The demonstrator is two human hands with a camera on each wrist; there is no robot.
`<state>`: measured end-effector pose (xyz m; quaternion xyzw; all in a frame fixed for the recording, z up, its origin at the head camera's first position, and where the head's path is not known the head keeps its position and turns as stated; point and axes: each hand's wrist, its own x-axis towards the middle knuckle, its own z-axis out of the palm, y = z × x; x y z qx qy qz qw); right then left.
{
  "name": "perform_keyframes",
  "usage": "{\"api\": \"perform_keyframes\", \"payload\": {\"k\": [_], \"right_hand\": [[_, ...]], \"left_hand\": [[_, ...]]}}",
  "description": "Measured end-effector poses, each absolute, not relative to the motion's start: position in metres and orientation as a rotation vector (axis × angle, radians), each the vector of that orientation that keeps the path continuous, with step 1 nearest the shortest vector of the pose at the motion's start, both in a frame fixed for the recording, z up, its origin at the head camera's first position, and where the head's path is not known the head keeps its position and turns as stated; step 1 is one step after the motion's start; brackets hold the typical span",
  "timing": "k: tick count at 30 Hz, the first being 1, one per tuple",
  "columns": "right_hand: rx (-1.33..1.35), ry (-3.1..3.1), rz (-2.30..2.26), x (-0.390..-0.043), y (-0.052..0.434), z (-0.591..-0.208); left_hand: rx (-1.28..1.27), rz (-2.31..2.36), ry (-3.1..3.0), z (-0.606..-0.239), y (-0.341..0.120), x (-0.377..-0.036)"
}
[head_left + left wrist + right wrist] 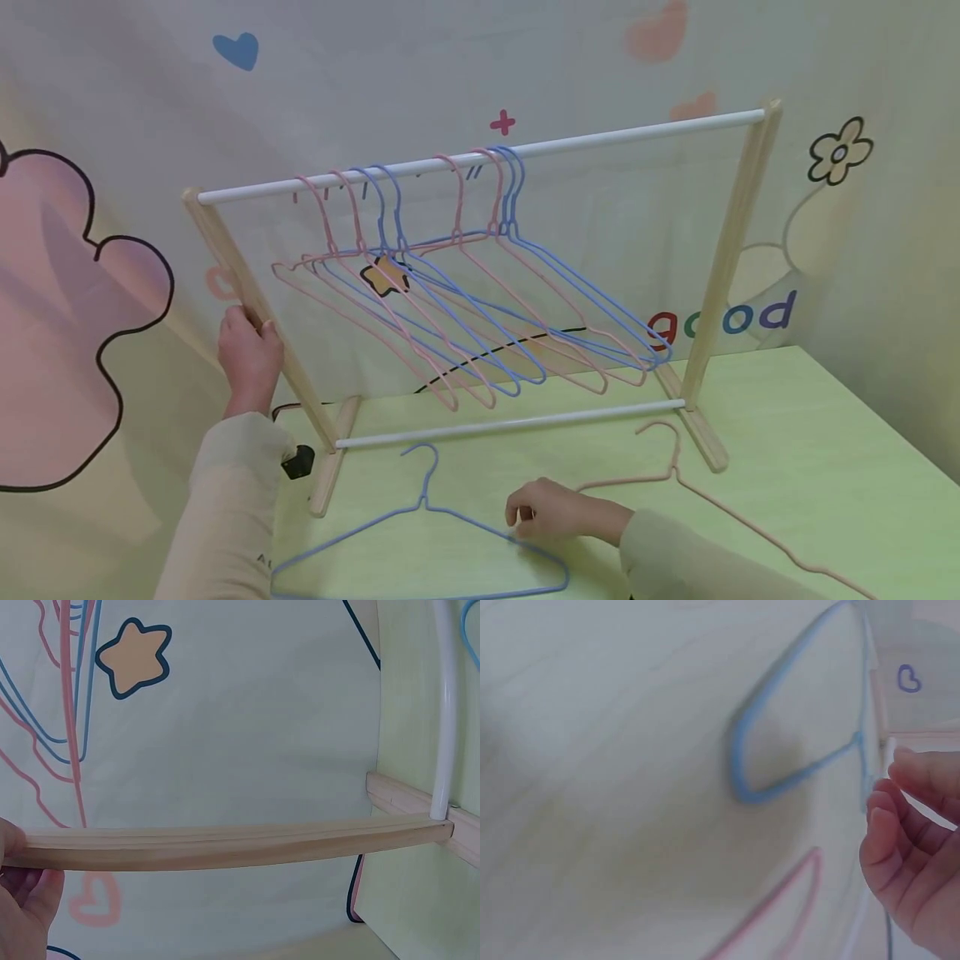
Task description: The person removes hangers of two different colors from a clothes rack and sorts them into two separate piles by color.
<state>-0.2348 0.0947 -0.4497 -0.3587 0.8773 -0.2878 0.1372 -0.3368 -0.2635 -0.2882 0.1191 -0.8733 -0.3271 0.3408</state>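
My left hand (251, 350) grips the left wooden post (222, 250) of a clothes rack; in the left wrist view, fingers and thumb wrap the post (225, 849). Several pink hangers (459, 237) and blue hangers (512, 228) hang from its white top rail (637, 136). Lying on the table is a blue hanger (425, 500). Above that hanger's right arm is my right hand (555, 508), fingers loosely bent, with nothing visible between them. In the right wrist view the blue hanger (739, 742) lies beyond the fingertips. A pink hanger (676, 472) rests farther right, partly behind my right forearm.
The rack's right post (731, 258) and white lower bar (510, 424) stand on the light green table (847, 467). A small black object (298, 461) sits by the left foot. Behind everything hangs a printed cloth backdrop (585, 67).
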Motion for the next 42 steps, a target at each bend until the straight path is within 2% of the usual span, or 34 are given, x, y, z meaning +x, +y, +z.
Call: {"api": "perform_keyframes", "payload": {"k": [17,27,33,42], "right_hand": [[-1.236,2.561,-0.814,-0.224,0.124,-0.361],[-1.467,2.806,-0.978,-0.224,0.138,-0.305],[-1.424,3.008,-1.217,-0.230,0.146,-0.277],[-1.146,3.283,-1.259,-0.243,0.162,-0.249]], "left_hand": [[0.292,-0.835,-2.238,-0.289,-0.261,-0.337],[0.309,-0.862,-2.257,-0.287,-0.261,-0.335],[0.314,-0.859,-2.268,-0.287,-0.261,-0.335],[0.326,-0.866,-2.280,-0.287,-0.262,-0.336]]}}
